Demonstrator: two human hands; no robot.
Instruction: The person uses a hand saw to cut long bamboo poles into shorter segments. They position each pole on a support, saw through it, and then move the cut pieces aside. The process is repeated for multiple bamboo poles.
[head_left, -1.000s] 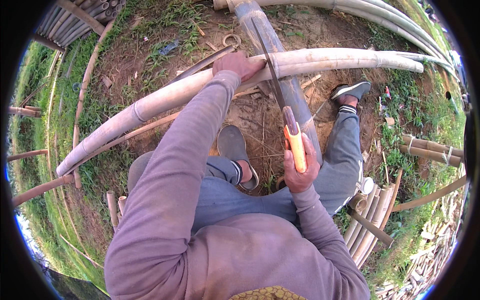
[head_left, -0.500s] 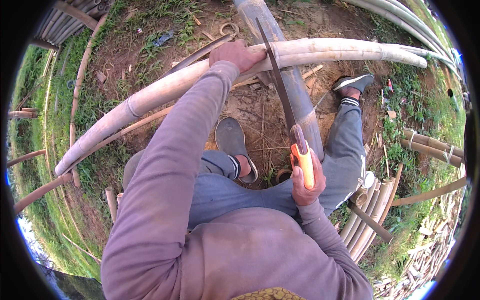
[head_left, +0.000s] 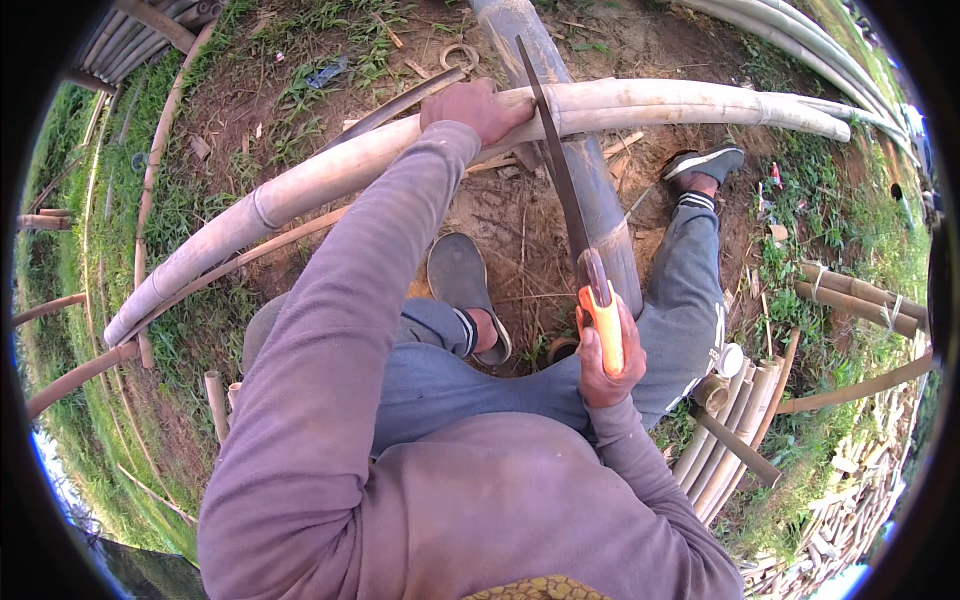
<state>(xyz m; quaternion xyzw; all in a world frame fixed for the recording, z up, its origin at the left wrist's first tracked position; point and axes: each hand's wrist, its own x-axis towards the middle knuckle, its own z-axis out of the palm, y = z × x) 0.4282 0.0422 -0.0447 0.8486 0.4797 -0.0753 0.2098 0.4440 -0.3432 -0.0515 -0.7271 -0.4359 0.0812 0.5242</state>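
Observation:
A pale bamboo pole (head_left: 340, 178) lies crosswise in front of me, over a thicker grey bamboo pole (head_left: 598, 200) on the ground. My left hand (head_left: 474, 108) is closed over the top of the pale pole, just left of where a hand saw (head_left: 565, 170) rests against it. The saw's dark blade crosses the pole, its tip pointing away from me. My right hand (head_left: 610, 352) grips the saw's orange handle (head_left: 603, 325) low down, near my right thigh. The blade's cutting edge against the bamboo is too fine to make out.
Cut bamboo lengths (head_left: 722, 440) are stacked by my right knee, beside a white round lid (head_left: 732, 357). Split bamboo strips (head_left: 400, 105) lie behind the pole. A bamboo ring (head_left: 459, 57) rests on the soil. More poles (head_left: 860, 300) stand out at the right.
Both hands keep their grips, and the saw stays across the pale pole at nearly the same place. The whole view has shifted slightly.

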